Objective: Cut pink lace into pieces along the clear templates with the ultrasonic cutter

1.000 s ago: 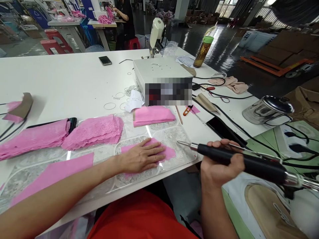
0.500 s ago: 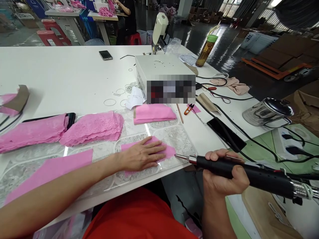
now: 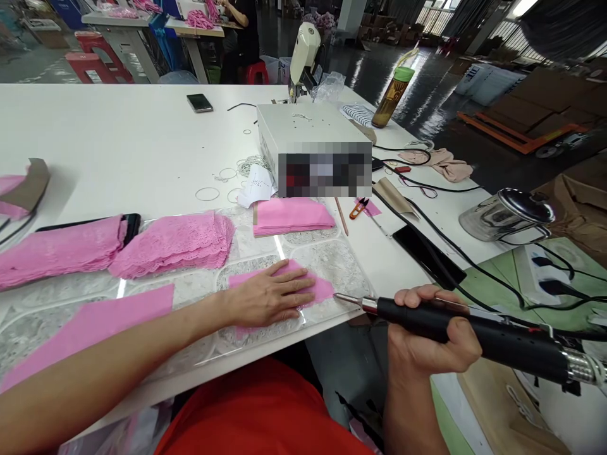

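White worktop (image 3: 118, 139): my left hand (image 3: 270, 294), spread flat, best presses the pink piece (image 3: 323, 289) evenly; right of that piece, my right hand (image 3: 420, 346) grips the black tool (image 3: 516, 346), ideally steady.

A green-capped bottle (image 3: 392, 96) stands well to the right of a smartphone (image 3: 200, 103). Farther off are red stools (image 3: 88, 61) and an orange pallet truck (image 3: 520, 145).

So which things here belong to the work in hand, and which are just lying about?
In use:
- pink piece under the left hand
- black tool in the right hand
- clear mat beneath the pink piece

Apparently just lying about:
- far phone
- green-capped bottle
- shiny metal jug
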Motion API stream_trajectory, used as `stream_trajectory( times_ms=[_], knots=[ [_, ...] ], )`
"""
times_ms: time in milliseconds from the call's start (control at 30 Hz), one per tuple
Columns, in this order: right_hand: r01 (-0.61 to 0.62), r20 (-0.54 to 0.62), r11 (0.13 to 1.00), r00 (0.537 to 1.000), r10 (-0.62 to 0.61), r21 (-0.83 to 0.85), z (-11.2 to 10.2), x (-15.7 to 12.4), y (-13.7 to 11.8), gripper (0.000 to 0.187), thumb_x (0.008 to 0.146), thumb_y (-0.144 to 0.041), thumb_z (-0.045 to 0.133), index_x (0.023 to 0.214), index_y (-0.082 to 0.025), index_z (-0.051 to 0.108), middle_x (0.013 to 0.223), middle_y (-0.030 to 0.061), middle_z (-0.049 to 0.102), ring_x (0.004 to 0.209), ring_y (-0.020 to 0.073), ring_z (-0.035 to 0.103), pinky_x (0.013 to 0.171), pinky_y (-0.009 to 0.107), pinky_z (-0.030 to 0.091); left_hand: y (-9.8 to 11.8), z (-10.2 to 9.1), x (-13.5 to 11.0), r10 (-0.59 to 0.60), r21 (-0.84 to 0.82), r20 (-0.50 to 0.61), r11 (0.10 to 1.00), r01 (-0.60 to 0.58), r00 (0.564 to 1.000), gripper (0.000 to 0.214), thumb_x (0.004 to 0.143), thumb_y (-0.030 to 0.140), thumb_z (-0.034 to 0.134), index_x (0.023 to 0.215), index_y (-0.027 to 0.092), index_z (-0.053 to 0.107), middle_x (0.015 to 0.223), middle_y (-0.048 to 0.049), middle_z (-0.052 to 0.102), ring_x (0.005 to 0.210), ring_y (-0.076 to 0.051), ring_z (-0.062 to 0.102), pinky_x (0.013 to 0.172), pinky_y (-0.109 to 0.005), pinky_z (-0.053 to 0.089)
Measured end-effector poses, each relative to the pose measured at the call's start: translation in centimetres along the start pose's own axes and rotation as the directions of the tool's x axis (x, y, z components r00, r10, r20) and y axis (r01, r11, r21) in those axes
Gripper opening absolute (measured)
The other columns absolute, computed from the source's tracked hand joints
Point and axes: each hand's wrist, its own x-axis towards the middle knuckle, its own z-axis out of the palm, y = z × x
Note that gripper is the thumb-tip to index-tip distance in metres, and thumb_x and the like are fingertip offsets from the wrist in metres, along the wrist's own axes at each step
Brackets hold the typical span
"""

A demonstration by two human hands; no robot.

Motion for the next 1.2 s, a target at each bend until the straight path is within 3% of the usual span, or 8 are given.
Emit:
stream_trajectory(
  times_ms=[333, 567, 1200],
  knots=[
    [0.039, 0.017, 0.999, 0.999, -0.038, -0.022, 0.04, 0.22, 0.01, 0.022, 0.06, -0.034, 0.049, 0.071, -0.017, 0.058, 0.065, -0.0007, 0.055, 0.048, 0.0108, 0.049, 0.044, 0.027, 0.043, 0.03, 0.03, 0.07, 0.015, 0.01, -0.022, 1.0, -0.015, 1.0, 0.045, 0.102, 0.04, 0.034, 0.14, 0.019, 0.044, 0.149, -0.0085, 0.039, 0.142, -0.024, 0.029, 0.12, -0.048, 0.003],
    [-0.018, 0.022, 1.0, 1.0, 0.019, -0.024, 0.39, 0.09, 0.11, 0.021, 0.057, -0.032, 0.05, 0.069, -0.018, 0.056, 0.062, -0.002, 0.052, 0.049, 0.0102, 0.049, 0.044, 0.027, 0.044, 0.05, 0.03, 0.07, 0.012, 0.021, -0.01, 1.0, -0.012, 1.0, 0.046, 0.102, 0.041, 0.033, 0.14, 0.019, 0.045, 0.15, -0.0087, 0.039, 0.143, -0.024, 0.028, 0.12, -0.048, 0.003],
    [0.056, 0.114, 0.995, 0.992, -0.047, -0.082, 0.41, 0.05, 0.09, 0.012, 0.06, -0.029, 0.05, 0.066, -0.019, 0.054, 0.059, -0.0016, 0.054, 0.048, 0.012, 0.049, 0.044, 0.029, 0.044, 0.08, 0.03, 0.0, 0.002, -0.031, -0.024, 1.0, -0.003, 1.0, 0.044, 0.102, 0.04, 0.035, 0.139, 0.019, 0.047, 0.15, -0.0091, 0.038, 0.142, -0.024, 0.029, 0.12, -0.049, 0.005]
  ],
)
